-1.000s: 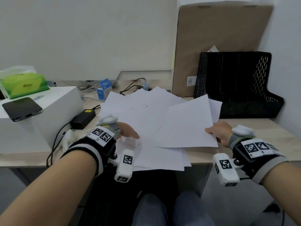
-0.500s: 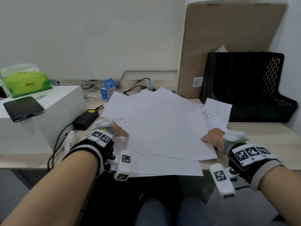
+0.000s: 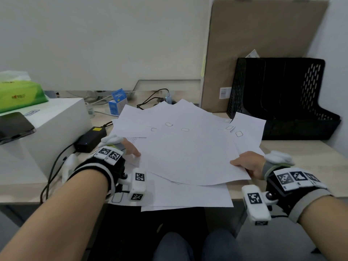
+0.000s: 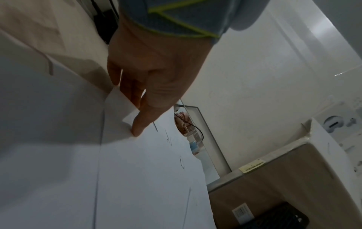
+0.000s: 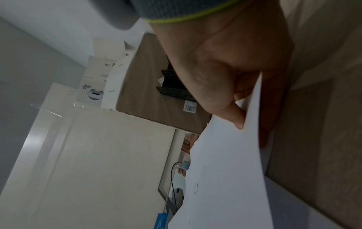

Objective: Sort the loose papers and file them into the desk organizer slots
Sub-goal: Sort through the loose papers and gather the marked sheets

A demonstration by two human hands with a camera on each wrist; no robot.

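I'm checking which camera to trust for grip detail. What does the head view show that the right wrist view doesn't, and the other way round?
Only the head view shows the left hand at the fan's left edge, the whole fan of loose papers, the green tissue box and the phone.

Only the right wrist view shows the right hand closely: thumb on top, fingers curled beneath the sheet's edge.

Both show the right hand, the held sheet, the black desk organizer and the cardboard panel.

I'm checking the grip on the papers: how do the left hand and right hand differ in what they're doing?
The right hand pinches a sheet's edge, thumb on top and fingers curled beneath; the left hand holds its fingers straighter, fingertips touching a sheet's corner. The right hand sits near the black organizer, the left near the white box. Both meet the papers.
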